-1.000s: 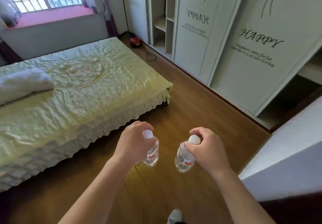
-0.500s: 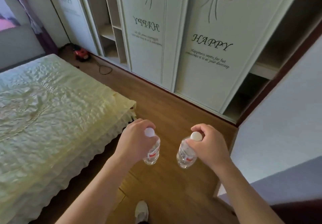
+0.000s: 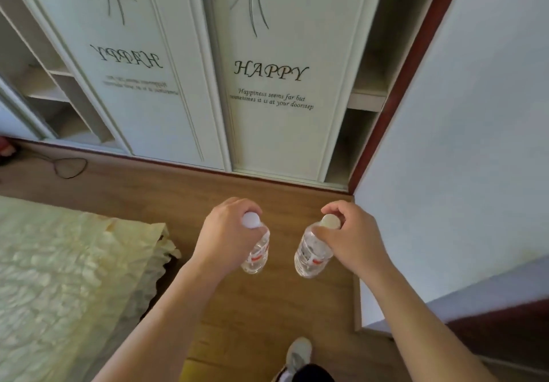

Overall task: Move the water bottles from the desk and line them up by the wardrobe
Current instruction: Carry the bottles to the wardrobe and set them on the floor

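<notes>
From the head camera, looking down over both forearms, the left hand (image 3: 225,233) has its fingers curled round the neck of the left water bottle (image 3: 258,255), just below its white cap (image 3: 251,220). The bottle hangs upright in the air above the wooden floor (image 3: 261,307). The right hand (image 3: 353,239) pinches the neck of the right water bottle (image 3: 310,257) in the same way, thumb and fingertips closed beneath a pale cap (image 3: 330,221). This bottle tilts a little, its base swung towards the other one. Both bottles are clear, with a red and white label around the body, and both look filled. They hang side by side, near each other but apart, and neither touches the floor.

Straight ahead stands the wardrobe (image 3: 276,132), its two cream sliding doors printed with "HAPPY" and a line of smaller script. Open shelf compartments (image 3: 365,99) show at its right end, and more show at its left. The bottles are held short of its base, over the strip of floor in front of it.

The corner of a bed (image 3: 59,277) with a pale yellow frilled cover fills the lower left. A thin dark cord (image 3: 69,168) lies looped on the floor near the wardrobe's left part. A white wall (image 3: 460,144) rises on the right, and the person's light shoe (image 3: 298,352) shows at the bottom edge.
</notes>
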Demonstrator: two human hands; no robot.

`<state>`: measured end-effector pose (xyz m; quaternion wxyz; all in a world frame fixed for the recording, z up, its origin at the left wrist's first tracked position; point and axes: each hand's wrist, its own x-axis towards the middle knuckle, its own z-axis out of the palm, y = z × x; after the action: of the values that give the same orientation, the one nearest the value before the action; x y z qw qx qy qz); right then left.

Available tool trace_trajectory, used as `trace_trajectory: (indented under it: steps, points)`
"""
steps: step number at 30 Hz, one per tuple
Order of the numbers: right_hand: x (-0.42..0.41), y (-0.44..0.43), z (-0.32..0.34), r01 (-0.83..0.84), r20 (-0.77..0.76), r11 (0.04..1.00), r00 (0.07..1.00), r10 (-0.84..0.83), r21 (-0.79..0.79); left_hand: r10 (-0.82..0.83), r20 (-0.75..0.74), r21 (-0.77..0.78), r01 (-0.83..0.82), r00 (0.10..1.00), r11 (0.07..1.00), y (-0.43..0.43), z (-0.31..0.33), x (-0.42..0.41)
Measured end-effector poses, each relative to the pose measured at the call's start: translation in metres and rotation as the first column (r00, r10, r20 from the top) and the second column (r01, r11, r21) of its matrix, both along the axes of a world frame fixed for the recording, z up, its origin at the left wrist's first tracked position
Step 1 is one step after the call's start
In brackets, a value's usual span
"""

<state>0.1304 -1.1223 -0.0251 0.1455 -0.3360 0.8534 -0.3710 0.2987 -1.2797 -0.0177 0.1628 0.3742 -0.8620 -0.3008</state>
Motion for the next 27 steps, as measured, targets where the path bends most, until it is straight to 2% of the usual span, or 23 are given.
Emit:
trace_trajectory:
  steps: [14, 21, 27]
  points:
    - [-0.157, -0.101, -0.024, 0.142, 0.000, 0.988, 0.990, -0.142, 0.058, -0.109, 0.057, 0.023, 0.108, 0.992, 0.994, -0.123, -0.019, -0.183]
    - [-0.241, -0.157, -0.040, 0.216, 0.011, 0.968, 0.976, -0.219, 0.128, -0.193, 0.088, 0.102, 0.184, 0.977, 0.978, -0.188, -0.032, -0.281]
    - [-0.310, -0.207, -0.077, 0.301, 0.033, 0.938, 0.950, -0.311, 0.174, -0.298, 0.098, 0.159, 0.280, 0.950, 0.947, -0.247, -0.070, -0.365]
